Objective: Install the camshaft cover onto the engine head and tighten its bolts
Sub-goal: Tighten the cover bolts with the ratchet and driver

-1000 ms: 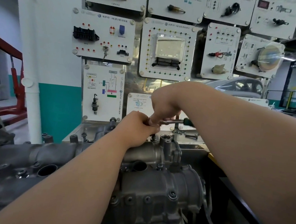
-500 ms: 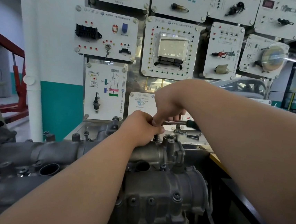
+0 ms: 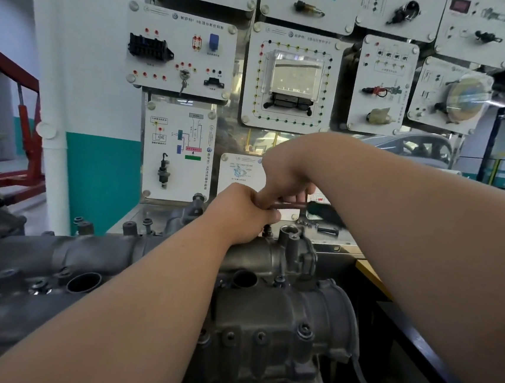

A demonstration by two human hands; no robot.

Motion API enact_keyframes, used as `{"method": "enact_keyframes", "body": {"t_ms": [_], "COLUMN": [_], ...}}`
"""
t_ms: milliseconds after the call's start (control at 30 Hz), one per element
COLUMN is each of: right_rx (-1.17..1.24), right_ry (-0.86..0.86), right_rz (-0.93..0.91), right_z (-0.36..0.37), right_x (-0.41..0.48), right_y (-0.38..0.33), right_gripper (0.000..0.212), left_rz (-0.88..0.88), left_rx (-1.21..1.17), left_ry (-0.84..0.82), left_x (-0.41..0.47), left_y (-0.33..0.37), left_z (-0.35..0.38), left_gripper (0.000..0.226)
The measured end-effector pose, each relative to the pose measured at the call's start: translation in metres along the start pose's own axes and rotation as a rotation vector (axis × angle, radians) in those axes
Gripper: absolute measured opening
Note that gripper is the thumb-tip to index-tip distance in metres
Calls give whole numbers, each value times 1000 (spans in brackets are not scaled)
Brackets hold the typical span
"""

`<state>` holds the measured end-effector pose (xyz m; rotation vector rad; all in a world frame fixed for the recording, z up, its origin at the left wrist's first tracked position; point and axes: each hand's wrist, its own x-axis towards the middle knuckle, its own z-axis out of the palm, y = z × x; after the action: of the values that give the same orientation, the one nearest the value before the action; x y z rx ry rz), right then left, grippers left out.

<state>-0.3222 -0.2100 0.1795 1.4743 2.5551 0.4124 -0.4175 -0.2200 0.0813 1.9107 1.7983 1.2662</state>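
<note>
The grey cast camshaft cover (image 3: 272, 258) lies on top of the engine head (image 3: 277, 332), which fills the lower half of the view. My left hand (image 3: 241, 213) is closed over the head of a ratchet wrench (image 3: 323, 212) at the cover's far edge. A short dark socket shaft shows just beneath it. My right hand (image 3: 286, 179) grips the wrench's metal shank; the dark green handle sticks out to the right, blurred. The bolt under the socket is hidden by my left hand.
Several bolts (image 3: 279, 282) sit in the cover and head. Open round bores (image 3: 83, 281) show at the left. Loose bolts (image 3: 327, 229) lie on a metal tray behind. White training panels (image 3: 290, 77) hang on the wall, and a yellow-edged bench (image 3: 369, 273) is at the right.
The wrench handle has swung to the right and toward me, with my right hand on it. My left hand stays pressed on the wrench head. The camera has shifted slightly.
</note>
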Motion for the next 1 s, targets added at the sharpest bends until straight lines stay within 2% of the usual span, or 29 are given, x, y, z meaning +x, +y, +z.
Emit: {"method": "enact_keyframes", "body": {"t_ms": [100,267,400,533,667,833,900,1000], "right_rx": [-102,-61,-19,-11,3,39,72,153], "right_ry": [53,124,100,74,78,34,0,29], "right_rz": [-36,-40,-35,-82,-111,-31,-16,-31], "right_z": [-1,10,9,5,5,9,10,8], "right_x": [1,4,4,4,-1,-2,-2,-3], "right_y": [2,1,-2,1,6,1,-4,-1], "right_gripper": [33,40,35,28,32,29,34,32], "left_rz": [-15,-7,-7,-20,-19,-7,-10,-26], "left_rx": [4,83,56,31,-12,67,65,25], "left_ry": [-24,-2,37,4,-12,2,20,14], "left_x": [-1,0,2,5,4,2,3,3], "left_y": [0,3,1,-2,-2,2,1,-1], "left_z": [-1,4,4,2,0,4,3,0], "left_gripper": [25,27,25,21,24,24,26,24]}}
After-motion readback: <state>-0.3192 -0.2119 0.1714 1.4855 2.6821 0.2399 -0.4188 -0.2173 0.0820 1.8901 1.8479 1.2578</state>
